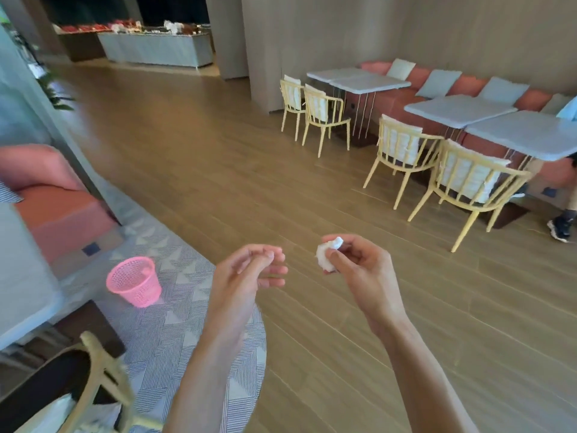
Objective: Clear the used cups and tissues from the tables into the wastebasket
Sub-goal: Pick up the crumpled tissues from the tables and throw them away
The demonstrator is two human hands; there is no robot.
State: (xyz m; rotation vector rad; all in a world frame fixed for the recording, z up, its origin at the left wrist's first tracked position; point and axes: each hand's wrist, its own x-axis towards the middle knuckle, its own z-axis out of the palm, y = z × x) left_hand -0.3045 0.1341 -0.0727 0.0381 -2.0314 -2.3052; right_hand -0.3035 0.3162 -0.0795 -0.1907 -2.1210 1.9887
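- Floor (237, 157) of wood planks fills most of your view, with a patterned rug (175, 307) lying across its lower left.
- Tables (462, 109) along the right wall, four grey tops in two pairs, show nothing on their visible surfaces, so that side looks finished; a nearer table (22, 276) at your left edge is only partly in view, and you cannot tell what it carries.
- Chairs (402, 148) with pale yellow frames stand tucked against those tables, and a salmon bench (468, 85) with cushions runs behind them.
- Wastebasket (135, 285), pink and meshed, stands on the rug to your lower left, well apart from both hands; something pale may lie inside, but it is too blurred to name.
- Left hand (249, 270) is raised in front of you, fingers loosely curled with the thumb near the fingertips, holding nothing.
- Right hand (359, 267) is raised beside it, close but apart, palm turned inward toward you.
- Tissue (327, 254), a small white crumpled wad, is pinched between your right thumb and fingers, up in the air over the bare floor.
- Judging from this, you are late in the job: this tissue is collected but not yet binned, so carrying it left and down to the basket is what remains in view.
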